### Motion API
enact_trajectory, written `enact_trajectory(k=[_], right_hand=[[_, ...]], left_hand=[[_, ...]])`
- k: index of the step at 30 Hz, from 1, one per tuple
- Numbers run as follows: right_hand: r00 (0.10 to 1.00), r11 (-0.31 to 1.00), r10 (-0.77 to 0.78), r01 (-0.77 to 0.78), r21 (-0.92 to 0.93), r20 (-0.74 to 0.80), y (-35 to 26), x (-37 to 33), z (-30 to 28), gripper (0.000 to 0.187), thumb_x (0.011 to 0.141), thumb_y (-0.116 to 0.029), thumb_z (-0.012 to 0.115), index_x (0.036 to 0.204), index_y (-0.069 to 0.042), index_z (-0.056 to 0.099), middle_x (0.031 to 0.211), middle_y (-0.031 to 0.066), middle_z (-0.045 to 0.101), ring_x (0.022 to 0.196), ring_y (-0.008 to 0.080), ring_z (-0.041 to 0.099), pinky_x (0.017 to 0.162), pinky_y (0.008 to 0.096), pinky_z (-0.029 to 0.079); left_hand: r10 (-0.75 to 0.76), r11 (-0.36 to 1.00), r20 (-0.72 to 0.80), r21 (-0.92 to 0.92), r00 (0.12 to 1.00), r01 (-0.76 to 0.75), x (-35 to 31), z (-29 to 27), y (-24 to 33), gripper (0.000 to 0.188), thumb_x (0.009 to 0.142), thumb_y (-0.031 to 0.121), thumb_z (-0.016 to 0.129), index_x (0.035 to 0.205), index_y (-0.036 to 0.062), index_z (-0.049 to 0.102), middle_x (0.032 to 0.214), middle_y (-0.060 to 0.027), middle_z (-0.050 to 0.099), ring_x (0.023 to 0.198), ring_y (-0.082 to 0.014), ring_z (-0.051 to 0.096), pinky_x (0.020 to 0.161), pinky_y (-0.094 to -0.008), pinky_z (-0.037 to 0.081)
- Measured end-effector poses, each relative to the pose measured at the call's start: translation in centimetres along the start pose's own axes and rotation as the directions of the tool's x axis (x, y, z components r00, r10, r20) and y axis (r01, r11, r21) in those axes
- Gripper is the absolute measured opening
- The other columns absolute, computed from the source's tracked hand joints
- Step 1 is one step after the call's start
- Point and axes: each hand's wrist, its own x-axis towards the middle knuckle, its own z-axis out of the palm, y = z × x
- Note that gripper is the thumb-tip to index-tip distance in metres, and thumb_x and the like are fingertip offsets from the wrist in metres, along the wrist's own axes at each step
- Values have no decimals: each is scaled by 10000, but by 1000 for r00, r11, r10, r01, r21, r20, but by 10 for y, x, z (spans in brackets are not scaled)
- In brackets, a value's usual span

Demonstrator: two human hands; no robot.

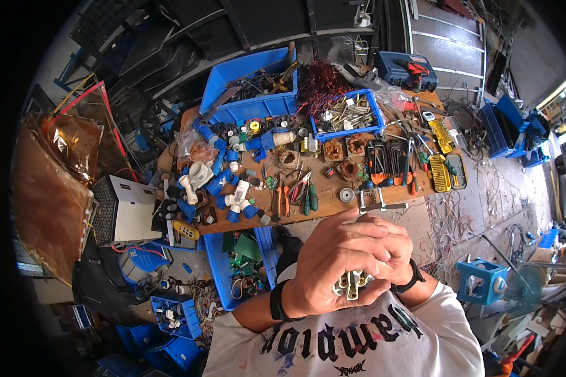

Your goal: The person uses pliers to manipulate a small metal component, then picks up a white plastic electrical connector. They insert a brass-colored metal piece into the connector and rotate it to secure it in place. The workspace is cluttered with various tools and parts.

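Close to my chest, both hands are cupped together around a small bunch of shiny metal bolts (353,287). My left hand (327,264) wraps them from the left, its thumb below them. My right hand (393,248) closes over them from the right, its fingers overlapping the left ones. Only the bolts' ends show between the palms; their full length is hidden. On the bench beyond, a blue tray (317,133) holds many similar metal bolts and fittings.
The wooden bench (321,220) carries pliers (284,198), a hex key set (390,162), yellow bit cases (440,174) and white-and-blue pipe fittings (238,198). A large blue crate (251,112) stands at the back left. Below the bench, another blue crate (267,251) holds circuit boards.
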Motion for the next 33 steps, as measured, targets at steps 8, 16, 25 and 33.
enact_trajectory(k=[8, 16, 25, 33], right_hand=[[998, 999, -13, 15, -36, 61, 4, -1, -2, 104, 828, -80, 621, 851, 8, 671, 793, 106, 635, 684, 249, 618, 605, 339, 493], [999, 999, -6, 7, -35, 43, 0, -2, 0, 64, 793, -36, 639, 842, -14, 674, 782, 94, 627, 665, 242, 605, 598, 329, 484], [981, 989, 141, -147, 34, 136, -5, -2, -8, 323, 819, -273, 673, 1001, -9, 710, 908, 119, 650, 806, 258, 624, 724, 349, 493], [972, 963, 189, -211, 168, 141, -6, 3, -6, 269, 853, -175, 660, 1043, 16, 672, 902, 116, 632, 794, 231, 619, 705, 319, 498]], left_hand=[[-8, 1000, -6, -4, 1000, 8, -3, 0, 2, 328, 754, 150, 799, 926, 118, 521, 1002, -68, 680, 1076, -309, 634, 1032, -525, 370], [5, 1000, -26, 28, 1000, -5, -1, 0, 4, 324, 768, 175, 794, 967, 119, 544, 996, -47, 678, 1057, -277, 640, 1013, -501, 397], [-20, 1000, -10, -11, 1000, 20, -4, 1, 4, 311, 765, 157, 790, 922, 113, 525, 1000, -83, 689, 1077, -308, 633, 1045, -515, 361], [-13, 1000, -2, -4, 1000, 13, -4, 1, 4, 335, 741, 147, 809, 919, 115, 527, 1005, -76, 687, 1082, -313, 632, 1040, -519, 365]])
